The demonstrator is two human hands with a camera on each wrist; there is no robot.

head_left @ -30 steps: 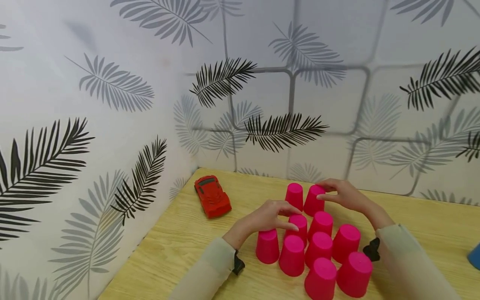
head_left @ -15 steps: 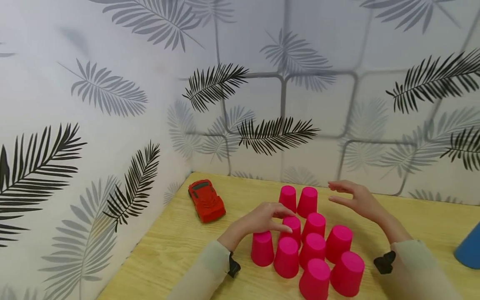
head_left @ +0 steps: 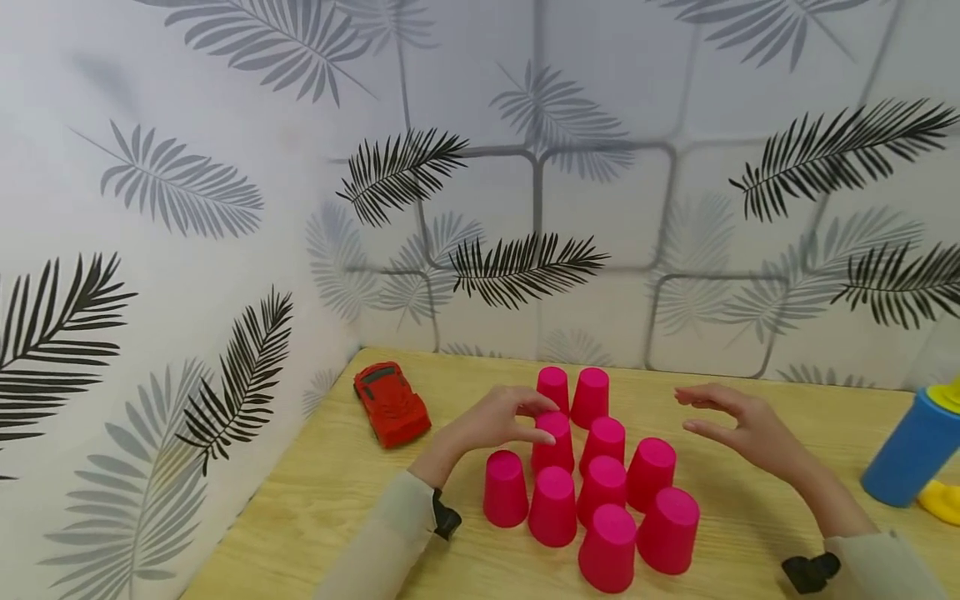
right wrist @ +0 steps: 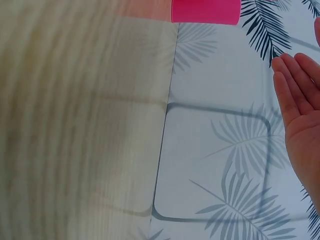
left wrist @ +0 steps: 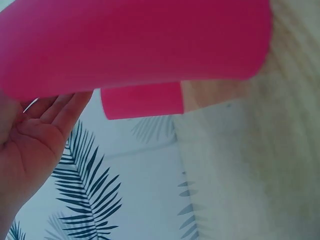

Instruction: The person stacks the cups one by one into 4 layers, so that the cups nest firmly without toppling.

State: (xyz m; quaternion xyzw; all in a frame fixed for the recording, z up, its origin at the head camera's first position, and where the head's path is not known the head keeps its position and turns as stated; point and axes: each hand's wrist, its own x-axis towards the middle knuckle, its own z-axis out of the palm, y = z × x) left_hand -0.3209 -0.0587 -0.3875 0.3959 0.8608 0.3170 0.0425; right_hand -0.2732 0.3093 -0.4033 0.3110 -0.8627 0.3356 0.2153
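Several pink cups stand upside down in a close group on the wooden table (head_left: 300, 508). My left hand (head_left: 491, 421) has its thumb and fingers around the upper part of one pink cup (head_left: 552, 454) at the group's left side. In the left wrist view a large pink cup (left wrist: 140, 45) hides the fingertips of the left hand (left wrist: 35, 145). My right hand (head_left: 738, 425) hovers over the table to the right of the group, its fingers loosely bent and holding nothing. Its nearest back-row neighbour is a pink cup (head_left: 590, 398).
A red toy car (head_left: 392, 404) lies at the back left, near the corner. To the far right a blue bottle with a yellow top (head_left: 911, 446) leans beside a yellow object (head_left: 941, 502). Leaf-patterned walls (head_left: 487, 200) border the table behind and at the left.
My right hand has let go of the right-hand cup in the back row and moved away to the right. My left hand stays at its cup. The head view has turned right, showing the blue bottle.
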